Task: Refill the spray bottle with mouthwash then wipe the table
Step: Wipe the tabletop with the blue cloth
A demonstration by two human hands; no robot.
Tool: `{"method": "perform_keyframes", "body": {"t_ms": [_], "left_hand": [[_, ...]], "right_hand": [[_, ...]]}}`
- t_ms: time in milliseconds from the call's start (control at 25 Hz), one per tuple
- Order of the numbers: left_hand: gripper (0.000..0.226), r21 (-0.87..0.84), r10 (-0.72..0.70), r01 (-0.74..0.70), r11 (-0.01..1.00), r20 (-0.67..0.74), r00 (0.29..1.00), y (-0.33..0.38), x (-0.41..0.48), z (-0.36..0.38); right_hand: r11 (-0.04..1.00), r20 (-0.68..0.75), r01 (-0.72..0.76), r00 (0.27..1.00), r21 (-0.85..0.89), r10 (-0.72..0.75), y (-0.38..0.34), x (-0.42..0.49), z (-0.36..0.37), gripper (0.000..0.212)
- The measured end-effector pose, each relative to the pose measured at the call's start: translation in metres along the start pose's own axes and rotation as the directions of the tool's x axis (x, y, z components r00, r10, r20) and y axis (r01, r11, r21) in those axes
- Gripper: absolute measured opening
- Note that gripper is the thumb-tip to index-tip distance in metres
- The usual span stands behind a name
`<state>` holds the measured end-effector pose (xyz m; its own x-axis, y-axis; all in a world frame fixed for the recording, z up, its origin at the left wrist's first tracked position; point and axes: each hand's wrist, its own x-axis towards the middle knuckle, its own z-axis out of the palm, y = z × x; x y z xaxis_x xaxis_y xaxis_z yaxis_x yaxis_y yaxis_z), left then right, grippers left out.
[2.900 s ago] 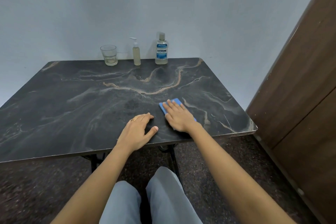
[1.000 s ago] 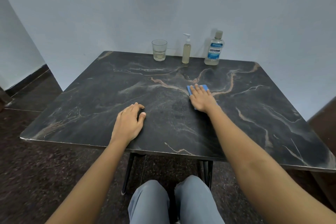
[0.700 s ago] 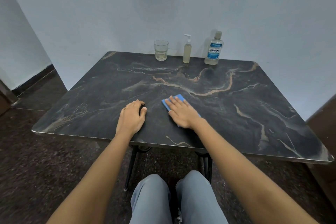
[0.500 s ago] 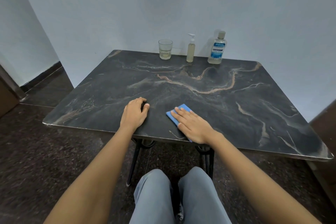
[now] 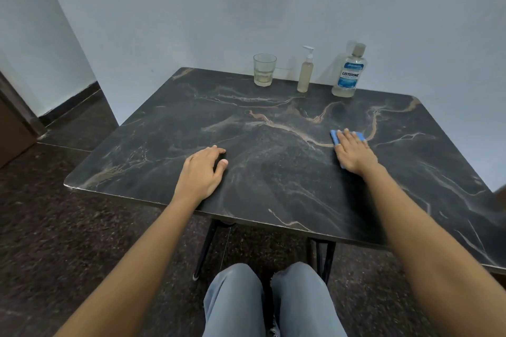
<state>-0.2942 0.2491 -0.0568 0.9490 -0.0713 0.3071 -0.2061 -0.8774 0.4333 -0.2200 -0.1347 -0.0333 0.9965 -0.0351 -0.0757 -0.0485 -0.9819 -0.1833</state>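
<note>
Right hand [image 5: 354, 152] lies flat, fingers extended, pressing the blue cloth [image 5: 335, 136] onto the dark marbled surface [image 5: 273, 172]; the palm hides most of the cloth. Left hand [image 5: 202, 172] rests loosely spread on the surface, holding nothing. Spray bottle [image 5: 305, 71] stands at the far edge between glass [image 5: 264, 70] and mouthwash bottle [image 5: 348, 74].

One legible marking is recorded: the brand name "LISTERINE" in dark capitals on the blue-and-white label of the mouthwash bottle [image 5: 349, 72] at the desk's [image 5: 273, 178] far edge. Smaller lines above and below it appear printed but cannot be read.
</note>
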Motion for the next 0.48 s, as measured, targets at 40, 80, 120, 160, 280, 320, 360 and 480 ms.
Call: {"method": "perform_keyframes", "body": {"t_ms": [40,80,120,160,280,320,360,480], "left_hand": [[0.037,-0.004,-0.014,0.014,1.000,0.003,1.000,-0.001,0.000,0.001],[0.039,-0.003,-0.027,0.027,1.000,0.006,1.000,-0.002,0.000,0.002],[0.040,0.001,-0.035,0.035,0.999,0.005,0.999,-0.002,0.000,0.003],[0.041,0.006,-0.045,0.045,0.999,0.002,0.999,-0.001,-0.001,0.004],[0.041,0.016,-0.109,0.109,0.994,-0.030,0.994,0.000,0.000,0.003],[0.041,0.034,-0.139,0.140,0.990,-0.046,0.989,0.001,0.000,0.003],[0.041,0.057,-0.171,0.174,0.983,-0.065,0.983,0.002,0.000,0.001],[0.041,0.075,-0.258,0.266,0.961,-0.107,0.960,0.007,-0.004,-0.003]], "right_hand": [[1.000,0.005,0.010,1.000,-0.012,-0.010,-0.018,0.014,0.002,0.055],[0.999,0.018,0.034,0.999,-0.029,-0.034,-0.041,0.025,0.004,0.055],[0.996,0.032,0.073,0.997,-0.049,-0.072,-0.067,0.033,0.007,0.055],[0.990,0.047,0.128,0.991,-0.064,-0.125,-0.097,0.037,0.012,0.055],[0.939,0.087,0.337,0.939,-0.064,-0.332,-0.183,0.020,0.033,0.056],[0.916,0.103,0.397,0.915,-0.053,-0.390,-0.204,0.006,0.041,0.056],[0.896,0.115,0.443,0.892,-0.037,-0.437,-0.217,-0.010,0.047,0.056],[0.846,0.131,0.533,0.838,0.008,-0.529,-0.225,-0.055,0.052,0.055]]}}
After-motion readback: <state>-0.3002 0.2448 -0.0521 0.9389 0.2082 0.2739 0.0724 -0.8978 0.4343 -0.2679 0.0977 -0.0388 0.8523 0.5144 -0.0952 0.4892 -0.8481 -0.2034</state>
